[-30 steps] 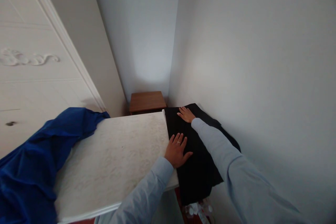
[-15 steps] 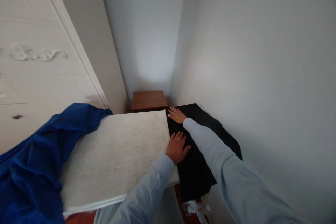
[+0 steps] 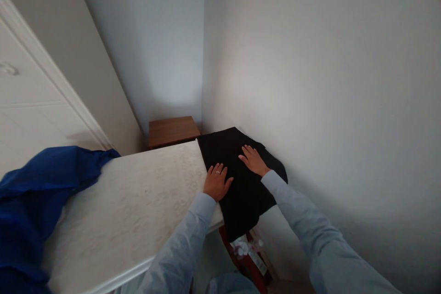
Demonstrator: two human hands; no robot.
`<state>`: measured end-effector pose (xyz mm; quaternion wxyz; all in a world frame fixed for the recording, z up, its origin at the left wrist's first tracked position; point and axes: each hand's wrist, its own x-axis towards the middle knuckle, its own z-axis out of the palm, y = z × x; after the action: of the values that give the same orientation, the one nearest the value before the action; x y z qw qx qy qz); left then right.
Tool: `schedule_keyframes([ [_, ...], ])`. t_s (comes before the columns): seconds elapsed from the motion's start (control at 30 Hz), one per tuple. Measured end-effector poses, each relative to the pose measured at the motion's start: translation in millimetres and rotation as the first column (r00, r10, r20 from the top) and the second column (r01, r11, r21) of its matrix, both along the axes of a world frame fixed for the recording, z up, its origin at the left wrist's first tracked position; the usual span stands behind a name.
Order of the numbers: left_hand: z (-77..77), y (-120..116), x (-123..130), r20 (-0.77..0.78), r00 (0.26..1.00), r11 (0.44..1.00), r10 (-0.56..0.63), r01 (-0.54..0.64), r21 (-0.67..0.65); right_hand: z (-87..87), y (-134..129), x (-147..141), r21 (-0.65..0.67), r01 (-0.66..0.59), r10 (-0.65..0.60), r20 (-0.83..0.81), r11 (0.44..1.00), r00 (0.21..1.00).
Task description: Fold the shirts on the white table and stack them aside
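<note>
A black cloth (image 3: pixel 237 193) lies over the right end of a pale, mottled tabletop (image 3: pixel 138 193), reaching to the wall and hanging past the front edge. My left hand (image 3: pixel 217 182) rests on the cloth's left edge, fingers spread, with a ring on one finger. Farther right, my right hand (image 3: pixel 254 160) lies palm down on the cloth with its fingers apart. Neither hand grips anything. Rumpled blue fabric (image 3: pixel 58 174) covers the table's left end.
Behind the table stands a low brown wooden cabinet (image 3: pixel 174 131) in the corner. A grey-white wall (image 3: pixel 327 92) borders the right side. White furniture (image 3: pixel 31 115) stands at the left. Below the cloth are red and white items (image 3: pixel 246 250).
My right hand has slid right across the black cloth, away from its left edge. My left hand stays near that edge. The view has turned right.
</note>
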<state>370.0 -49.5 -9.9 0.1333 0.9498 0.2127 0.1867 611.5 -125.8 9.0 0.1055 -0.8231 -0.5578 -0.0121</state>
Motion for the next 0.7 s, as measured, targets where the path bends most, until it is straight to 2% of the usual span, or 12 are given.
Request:
schedule_keyframes([
  [0.07, -0.1, 0, 0, -0.007, 1.000, 1.000, 0.002, -0.002, -0.006, -7.0, -35, 15, -0.005, 0.144, -0.144, 0.017, 0.990, 0.989],
  [0.1, -0.1, 0, 0, -0.008, 1.000, 1.000, 0.004, -0.004, -0.006, -9.6, -50, 18, 0.005, 0.177, -0.177, 0.023, 0.984, 0.984],
  [0.2, -0.8, 1, 0, -0.005, 1.000, 1.000, 0.003, -0.003, -0.010, -13.8, -80, 14, 0.092, 0.135, -0.139, 0.040, 0.987, 0.989],
  [0.3, -1.7, 2, 0, -0.003, 1.000, 1.000, -0.002, 0.002, -0.026, -16.4, -93, -5, 0.197, 0.021, -0.035, 0.069, 0.980, 0.997],
  [0.37, -1.8, 3, 0, -0.006, 1.000, 0.999, -0.004, 0.004, -0.032, -19.3, -95, -15, 0.220, -0.015, 0.000, 0.070, 0.975, 0.998],
  [0.5, 0.1, 3, 0, -0.023, 1.000, 0.999, -0.003, 0.003, -0.039, -25.9, -98, -14, 0.238, 0.060, -0.060, -0.008, 0.970, 0.998],
  [0.6, 2.5, 2, 0, -0.038, 0.999, 0.999, 0.001, -0.003, -0.047, -27.0, -107, -10, 0.369, 0.128, -0.111, -0.069, 0.920, 0.991],
  [0.7, 4.2, 1, 0, -0.023, 1.000, 0.998, -0.002, 0.000, -0.059, -25.4, -125, -20, 0.535, 0.211, -0.173, -0.122, 0.818, 0.977],
])
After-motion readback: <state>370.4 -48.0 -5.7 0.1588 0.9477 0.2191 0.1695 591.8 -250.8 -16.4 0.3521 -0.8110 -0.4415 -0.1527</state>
